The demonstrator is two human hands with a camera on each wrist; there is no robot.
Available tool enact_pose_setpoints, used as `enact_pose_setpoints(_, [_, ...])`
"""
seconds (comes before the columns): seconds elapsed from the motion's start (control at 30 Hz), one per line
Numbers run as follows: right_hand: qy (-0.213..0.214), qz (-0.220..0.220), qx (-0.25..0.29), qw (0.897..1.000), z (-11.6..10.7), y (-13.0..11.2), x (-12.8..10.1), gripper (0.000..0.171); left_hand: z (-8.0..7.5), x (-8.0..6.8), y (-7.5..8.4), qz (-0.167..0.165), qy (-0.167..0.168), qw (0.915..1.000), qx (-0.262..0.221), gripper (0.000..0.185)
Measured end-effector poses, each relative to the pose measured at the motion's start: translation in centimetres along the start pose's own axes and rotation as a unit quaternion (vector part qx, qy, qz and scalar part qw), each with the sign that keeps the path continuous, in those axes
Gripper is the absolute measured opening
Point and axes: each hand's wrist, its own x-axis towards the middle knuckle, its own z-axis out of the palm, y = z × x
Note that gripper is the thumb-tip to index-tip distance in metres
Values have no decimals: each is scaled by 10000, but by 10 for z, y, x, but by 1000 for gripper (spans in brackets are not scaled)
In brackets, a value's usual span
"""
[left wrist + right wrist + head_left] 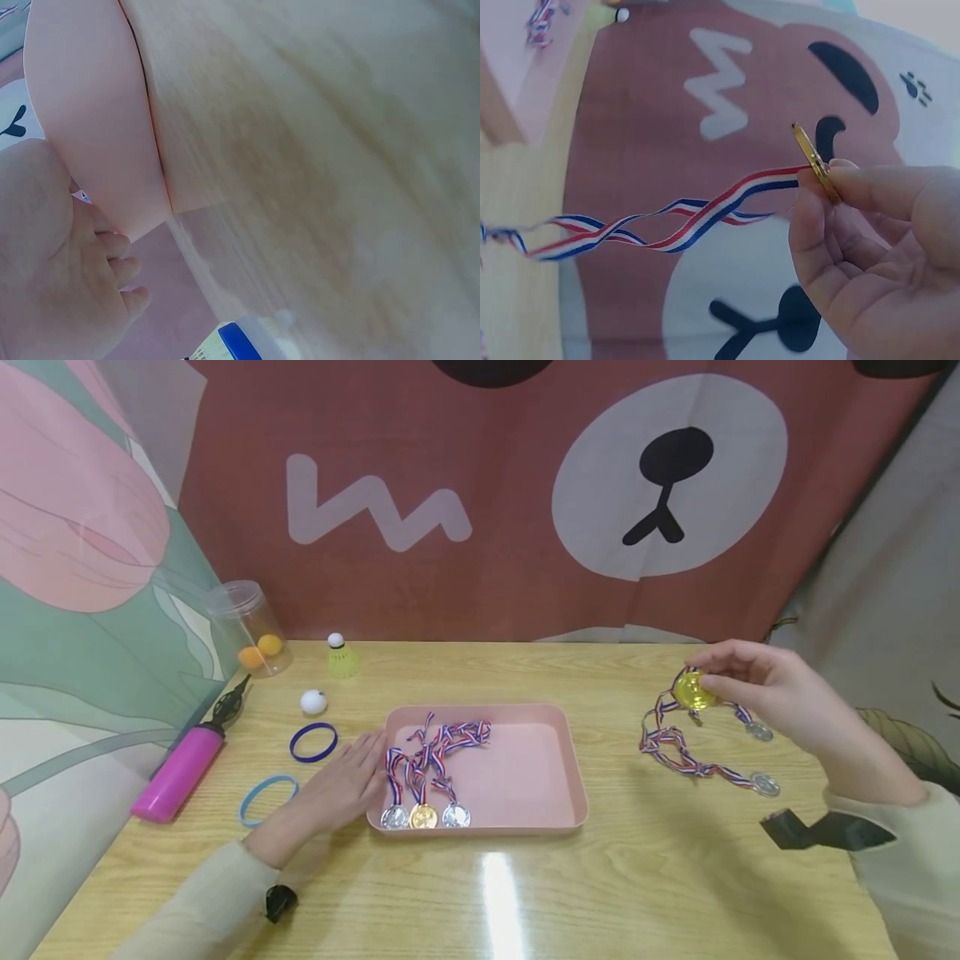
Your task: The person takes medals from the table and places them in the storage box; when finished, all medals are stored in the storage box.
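Observation:
Between thumb and fingers, my right hand (780, 706) pinches a gold medal (693, 691) above the right side of the table. Its red, white and blue ribbon (697, 221) trails down in the right wrist view. Two silver medals (765, 784) with ribbons lie on the wood below that hand. My left hand (337, 785) rests with straight fingers against the left rim of a pink tray (525, 777). Inside the tray's left part lie a gold medal (423, 817) between two silver medals (456, 815), their ribbons bunched behind them.
Left of the tray are a dark blue wristband (313, 742), a light blue wristband (267, 800), a white ball (313, 702), a yellow shuttlecock (342, 658), a magenta pump (180, 772) and a clear jar (240, 618) holding orange balls. A bear-printed curtain (480, 585) hangs behind the table.

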Motion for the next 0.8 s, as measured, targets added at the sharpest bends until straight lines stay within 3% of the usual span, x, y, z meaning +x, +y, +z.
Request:
enact_pose_setpoints(0.2, [-45,-388,222,9990,13,-27,15,22,0,0,1,-5,-20,10000,19,54])
enact_pose_setpoints(0.47, [-623,-1055,527,9911,48,-53,35,21,1,1,0,-32,-13,10000,16,54])
enact_pose_setpoints(0.8, [-1099,-777,727,9882,99,-65,64,21,-1,1,0,-22,-4,10000,35,54])
